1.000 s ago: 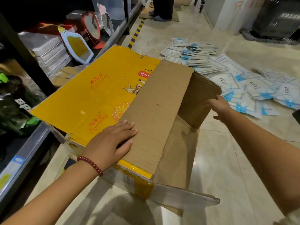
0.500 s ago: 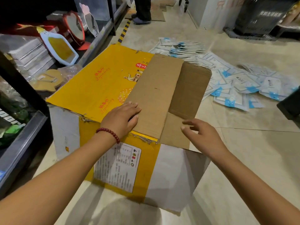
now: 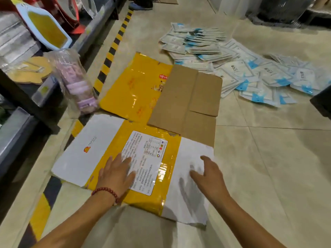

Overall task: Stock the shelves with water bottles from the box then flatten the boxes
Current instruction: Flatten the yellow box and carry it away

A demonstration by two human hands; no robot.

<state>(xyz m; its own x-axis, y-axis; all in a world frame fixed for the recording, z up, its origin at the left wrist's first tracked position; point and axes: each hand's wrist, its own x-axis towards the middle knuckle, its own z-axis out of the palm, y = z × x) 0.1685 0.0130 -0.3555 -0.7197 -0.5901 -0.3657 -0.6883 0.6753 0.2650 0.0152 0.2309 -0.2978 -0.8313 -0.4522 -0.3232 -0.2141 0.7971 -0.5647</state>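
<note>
Head view, now: the box (image 3: 143,133) is seen lying flat on the floor (image 3: 268,167), w/ its brown flap (image 3: 184,99) spread out toward the far side. Half a sec ago it was still standing up w/ its front wall upright; now that wall is pushed down flat. So the box has been squashed, and the flatten step looks about done for this one.

The left hand (image 3: 116,173) is laid on the white label (image 3: 145,161), palm down, fingers straight and spread; nothing is gripped. A red bead band (image 3: 105,191) is worn on that wrist. The right hand (image 3: 209,174) is set on the white part of the box, just beside the label, fingers loose and a bit bent; nothing is held. It can't be told if the right palm is pressed down or only touching.

No water bottles can be made out. A shelf (image 3: 16,133) is seen at the left. Blue and white packs (image 3: 250,68) are spread on the floor past the box, touching its far flap. A yellow and black stripe (image 3: 114,45) is painted by the shelf.

Next, the box may need one more press, then to be moved away.
</note>
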